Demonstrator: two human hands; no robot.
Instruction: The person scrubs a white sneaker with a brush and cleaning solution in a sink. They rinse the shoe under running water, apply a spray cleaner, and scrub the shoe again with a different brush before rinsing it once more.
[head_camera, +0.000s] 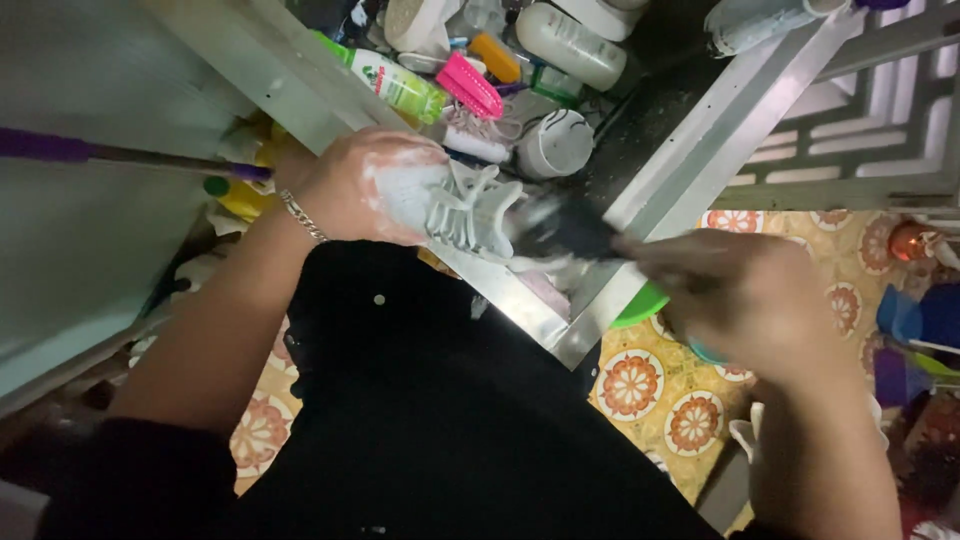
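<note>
**White Shoe Being Held Over a Cluttered Worktop**

A white laced shoe (465, 210) is being gripped by the left hand (365, 185), whose fingers are being kept closed around the heel end; the hand is being coated in white suds, and a metal bracelet (303, 217) is being worn at its wrist. The shoe is being held between the two hands, with its toe pointing toward the right hand (745, 300). A dark brush (570, 232), blurred, is being clasped in the right hand, whose fingers are being kept curled shut around its handle, and its far end is being pressed against the toe of the shoe.

Just beyond the left hand, a green and white bottle (400, 85) is being seen lying on the worktop (640, 140), with a pink brush (468, 85) beside it and a white cup (556, 143) a little farther toward the right hand. A purple-handled pole (120, 153) is being seen running in from outside the left hand. Beneath the right hand, a green basin (640, 305) is partly being hidden by the worktop's metal edge, and a patterned tile floor (640, 385) is being shown below both hands.
</note>
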